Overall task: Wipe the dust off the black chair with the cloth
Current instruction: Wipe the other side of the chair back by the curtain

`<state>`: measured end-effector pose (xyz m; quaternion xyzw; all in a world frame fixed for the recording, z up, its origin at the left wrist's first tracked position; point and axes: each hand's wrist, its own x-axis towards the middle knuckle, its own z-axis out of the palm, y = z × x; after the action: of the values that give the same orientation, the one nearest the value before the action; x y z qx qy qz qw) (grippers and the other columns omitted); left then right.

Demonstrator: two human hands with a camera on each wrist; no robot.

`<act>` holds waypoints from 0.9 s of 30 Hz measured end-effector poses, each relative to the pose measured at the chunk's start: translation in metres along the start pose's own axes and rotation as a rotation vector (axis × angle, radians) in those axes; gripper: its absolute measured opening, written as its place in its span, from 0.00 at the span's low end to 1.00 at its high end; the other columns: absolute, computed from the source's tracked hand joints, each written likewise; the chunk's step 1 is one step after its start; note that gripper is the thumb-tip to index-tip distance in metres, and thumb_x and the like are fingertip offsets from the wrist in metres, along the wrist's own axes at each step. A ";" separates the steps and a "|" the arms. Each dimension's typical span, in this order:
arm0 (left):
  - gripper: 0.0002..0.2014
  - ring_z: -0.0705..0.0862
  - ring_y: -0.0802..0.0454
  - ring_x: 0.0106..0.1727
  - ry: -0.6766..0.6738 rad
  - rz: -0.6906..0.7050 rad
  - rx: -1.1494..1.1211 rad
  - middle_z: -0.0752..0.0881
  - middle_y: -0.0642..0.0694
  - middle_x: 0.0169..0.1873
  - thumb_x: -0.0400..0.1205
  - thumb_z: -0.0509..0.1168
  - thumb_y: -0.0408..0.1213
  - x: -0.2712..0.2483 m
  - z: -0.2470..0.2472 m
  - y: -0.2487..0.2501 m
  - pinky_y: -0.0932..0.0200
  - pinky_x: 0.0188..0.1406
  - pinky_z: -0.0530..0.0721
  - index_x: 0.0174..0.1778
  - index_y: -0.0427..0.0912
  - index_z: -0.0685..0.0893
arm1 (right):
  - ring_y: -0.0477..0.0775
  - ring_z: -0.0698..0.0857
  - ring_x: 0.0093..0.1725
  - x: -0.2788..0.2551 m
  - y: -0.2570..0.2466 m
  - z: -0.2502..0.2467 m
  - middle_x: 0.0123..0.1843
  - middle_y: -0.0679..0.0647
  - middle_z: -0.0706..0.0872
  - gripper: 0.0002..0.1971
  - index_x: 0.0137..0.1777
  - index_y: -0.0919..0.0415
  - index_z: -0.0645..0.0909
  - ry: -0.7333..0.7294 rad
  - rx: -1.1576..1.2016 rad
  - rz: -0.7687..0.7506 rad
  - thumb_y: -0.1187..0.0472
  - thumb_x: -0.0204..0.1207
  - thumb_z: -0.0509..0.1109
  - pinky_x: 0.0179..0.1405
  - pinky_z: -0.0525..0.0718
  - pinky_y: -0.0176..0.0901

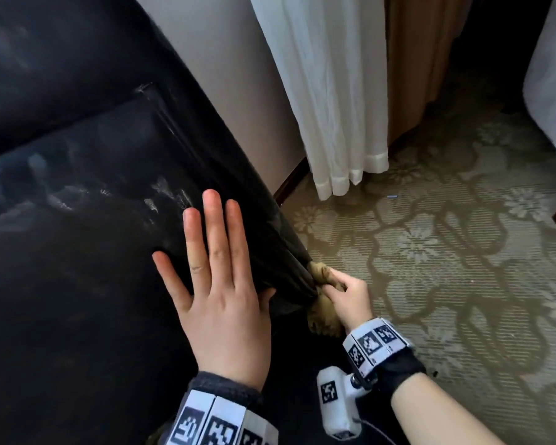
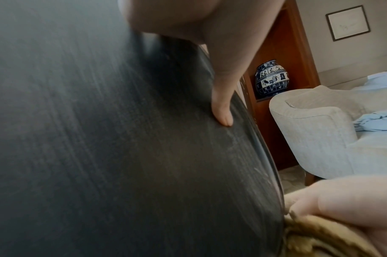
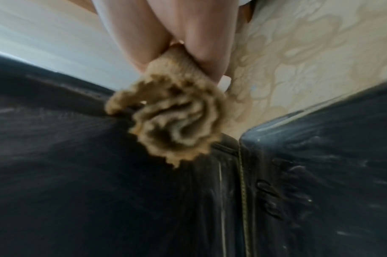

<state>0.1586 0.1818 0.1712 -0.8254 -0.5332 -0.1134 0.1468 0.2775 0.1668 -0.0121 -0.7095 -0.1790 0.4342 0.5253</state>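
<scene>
The black chair fills the left of the head view, its leather streaked with grey dust. My left hand lies flat on the chair's arm with straight, spread fingers, and its thumb presses the dark surface in the left wrist view. My right hand grips a bunched tan cloth against the outer front corner of the arm. The right wrist view shows that cloth crumpled in my fingers and touching the dusty black leather beside a seam.
Patterned beige carpet spreads to the right. A white curtain hangs by the wall behind the chair. A pale grey armchair stands nearby, with a blue-and-white vase in a wooden shelf behind it.
</scene>
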 end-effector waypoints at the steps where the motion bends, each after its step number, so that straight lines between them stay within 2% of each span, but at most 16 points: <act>1: 0.67 0.30 0.54 0.81 -0.002 0.001 0.000 0.28 0.54 0.79 0.59 0.82 0.43 0.000 0.000 -0.001 0.43 0.78 0.29 0.80 0.45 0.35 | 0.55 0.86 0.56 0.002 -0.004 0.003 0.48 0.53 0.88 0.19 0.56 0.66 0.86 -0.007 -0.008 -0.009 0.79 0.67 0.67 0.61 0.81 0.44; 3: 0.67 0.30 0.54 0.81 0.000 -0.006 0.002 0.29 0.53 0.79 0.59 0.82 0.43 0.000 0.000 -0.002 0.43 0.78 0.29 0.80 0.45 0.36 | 0.55 0.86 0.54 -0.001 -0.009 0.002 0.49 0.56 0.89 0.19 0.55 0.69 0.86 -0.028 -0.002 -0.024 0.82 0.66 0.65 0.55 0.82 0.33; 5: 0.66 0.31 0.53 0.81 0.013 -0.006 0.004 0.29 0.53 0.79 0.59 0.82 0.43 0.000 0.000 -0.002 0.43 0.78 0.29 0.81 0.45 0.37 | 0.50 0.85 0.49 -0.008 -0.018 -0.010 0.46 0.57 0.90 0.19 0.53 0.71 0.86 -0.102 0.041 -0.025 0.83 0.66 0.63 0.44 0.80 0.20; 7: 0.66 0.31 0.53 0.81 0.011 -0.002 0.010 0.30 0.53 0.79 0.59 0.82 0.44 0.000 0.001 -0.002 0.43 0.78 0.29 0.81 0.44 0.37 | 0.44 0.87 0.42 -0.019 -0.037 -0.028 0.37 0.47 0.92 0.19 0.46 0.67 0.88 -0.188 0.156 -0.025 0.84 0.66 0.62 0.40 0.82 0.20; 9: 0.66 0.31 0.53 0.81 0.010 -0.001 0.015 0.30 0.53 0.79 0.59 0.82 0.44 0.001 0.002 -0.002 0.43 0.78 0.29 0.81 0.44 0.37 | 0.41 0.88 0.40 -0.023 -0.062 -0.047 0.34 0.43 0.92 0.21 0.40 0.56 0.88 -0.175 0.291 -0.066 0.83 0.67 0.62 0.43 0.85 0.26; 11: 0.67 0.31 0.53 0.81 0.005 -0.004 0.010 0.30 0.53 0.79 0.59 0.82 0.43 0.000 0.001 -0.001 0.43 0.78 0.29 0.81 0.45 0.37 | 0.43 0.89 0.46 -0.026 -0.088 -0.055 0.42 0.46 0.92 0.21 0.44 0.53 0.87 -0.136 0.343 -0.194 0.81 0.69 0.64 0.50 0.86 0.32; 13: 0.67 0.32 0.53 0.81 0.003 0.000 0.001 0.30 0.53 0.79 0.58 0.82 0.43 0.000 0.001 -0.001 0.43 0.78 0.30 0.81 0.46 0.36 | 0.45 0.87 0.53 -0.033 -0.114 -0.045 0.50 0.51 0.90 0.21 0.50 0.56 0.87 -0.157 0.255 -0.425 0.82 0.68 0.66 0.58 0.83 0.35; 15: 0.68 0.32 0.53 0.81 0.001 -0.001 0.000 0.30 0.53 0.79 0.58 0.82 0.42 0.000 0.001 -0.002 0.43 0.78 0.29 0.80 0.46 0.36 | 0.43 0.85 0.57 -0.042 -0.124 -0.022 0.53 0.51 0.89 0.23 0.54 0.57 0.87 -0.177 0.104 -0.643 0.82 0.67 0.67 0.62 0.78 0.31; 17: 0.67 0.32 0.53 0.81 -0.002 -0.008 0.004 0.29 0.54 0.79 0.59 0.82 0.41 0.001 0.001 -0.001 0.43 0.78 0.29 0.80 0.46 0.36 | 0.41 0.84 0.58 -0.046 -0.117 -0.004 0.54 0.49 0.87 0.22 0.53 0.60 0.87 -0.136 0.013 -0.743 0.82 0.66 0.66 0.63 0.75 0.26; 19: 0.67 0.32 0.53 0.81 0.000 -0.020 -0.002 0.29 0.54 0.79 0.58 0.82 0.41 0.001 0.002 -0.001 0.44 0.78 0.29 0.80 0.46 0.36 | 0.40 0.83 0.56 -0.041 -0.094 0.000 0.53 0.47 0.86 0.21 0.52 0.63 0.88 -0.076 -0.069 -0.738 0.81 0.64 0.64 0.62 0.72 0.19; 20: 0.68 0.32 0.53 0.81 -0.002 -0.024 -0.005 0.29 0.54 0.79 0.57 0.83 0.40 0.001 0.002 -0.001 0.44 0.78 0.29 0.80 0.46 0.36 | 0.41 0.84 0.56 -0.037 -0.081 -0.004 0.52 0.46 0.86 0.21 0.51 0.64 0.88 -0.072 -0.132 -0.685 0.81 0.63 0.63 0.60 0.70 0.15; 23: 0.68 0.32 0.53 0.81 -0.003 -0.027 -0.006 0.29 0.54 0.79 0.57 0.83 0.41 0.001 0.002 0.001 0.44 0.78 0.29 0.80 0.46 0.36 | 0.51 0.86 0.57 -0.022 -0.066 -0.026 0.51 0.50 0.89 0.23 0.50 0.64 0.89 -0.199 -0.359 -0.481 0.83 0.61 0.61 0.55 0.66 0.07; 25: 0.68 0.31 0.53 0.81 0.002 -0.027 -0.005 0.29 0.54 0.79 0.58 0.82 0.41 0.001 0.001 0.002 0.44 0.78 0.28 0.80 0.46 0.36 | 0.46 0.85 0.55 -0.018 -0.081 -0.042 0.50 0.51 0.89 0.24 0.50 0.63 0.89 -0.206 -0.361 -0.485 0.84 0.62 0.61 0.58 0.71 0.12; 27: 0.67 0.31 0.53 0.81 0.004 -0.031 -0.003 0.29 0.54 0.79 0.59 0.82 0.41 0.001 0.001 0.002 0.44 0.78 0.28 0.80 0.46 0.36 | 0.40 0.85 0.55 -0.022 -0.113 -0.045 0.51 0.49 0.89 0.23 0.52 0.61 0.88 -0.163 -0.188 -0.600 0.83 0.65 0.63 0.63 0.77 0.25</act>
<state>0.1610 0.1817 0.1699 -0.8171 -0.5453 -0.1182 0.1451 0.3244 0.1674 0.1021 -0.6334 -0.4610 0.2971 0.5458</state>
